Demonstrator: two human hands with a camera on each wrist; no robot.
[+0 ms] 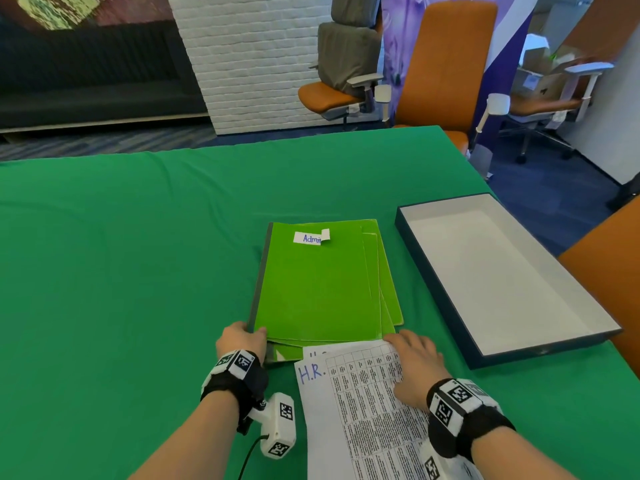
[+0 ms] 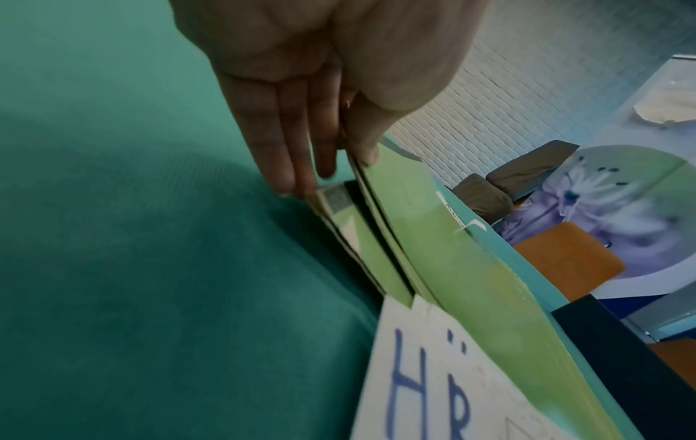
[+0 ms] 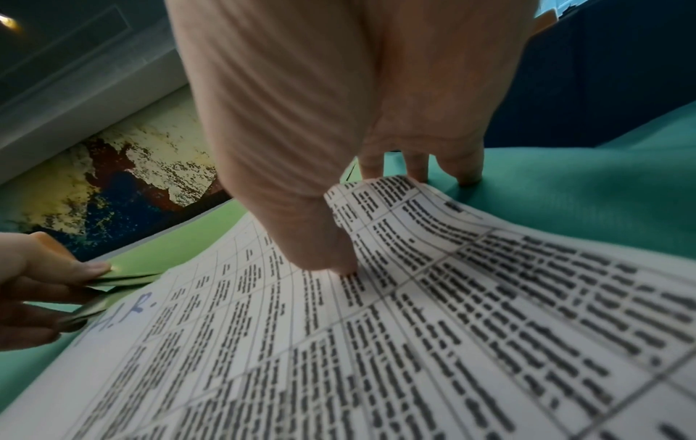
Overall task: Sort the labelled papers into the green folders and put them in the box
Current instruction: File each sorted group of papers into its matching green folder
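A stack of green folders lies in the middle of the green table; the top one bears a white label reading "Admin". My left hand pinches the near left corner of the upper folders, thumb on top and fingers beneath, lifting them off the lowest one. My right hand holds the printed papers marked "H.R." by their far right corner, thumb on the sheet, fingers under it. The papers' far edge sits at the gap between the folders. The box lies to the right.
The box is a shallow, dark-sided tray with a white inside and nothing in it. Orange office chairs stand beyond the table's far right corner, and another orange chair back stands at the right edge. Green cloth covers the table.
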